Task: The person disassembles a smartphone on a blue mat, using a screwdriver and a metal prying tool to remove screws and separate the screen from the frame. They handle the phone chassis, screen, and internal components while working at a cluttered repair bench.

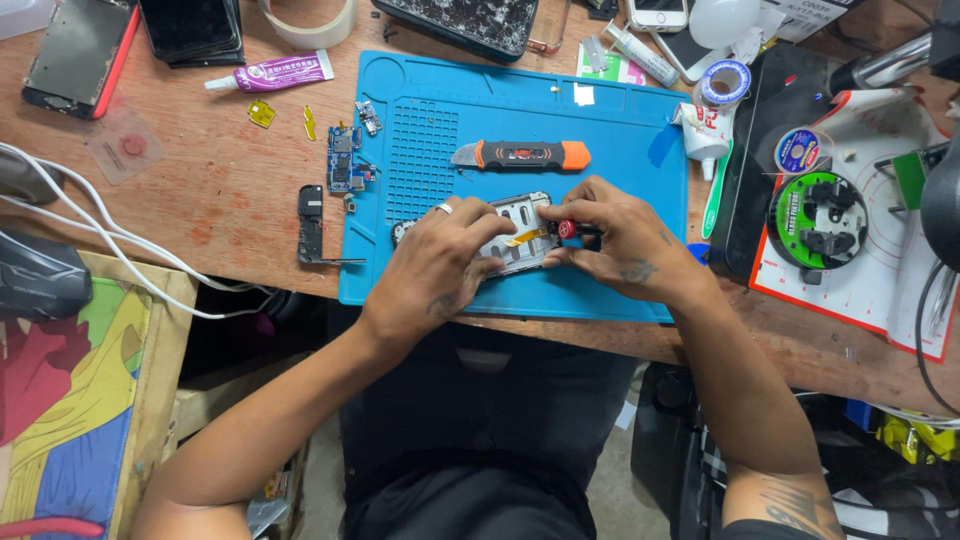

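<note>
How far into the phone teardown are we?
Done: circuit board and a black part lie out beside the blue mat. In hand: left hand steadies the phone frame; right hand works a red-tipped tool. Left: frame remains open, unassembled.

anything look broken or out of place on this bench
Yes: the dark device at the top edge of the blue mat has a badly cracked screen. Small circuit boards lie loose on the wooden bench, left of the mat.
</note>
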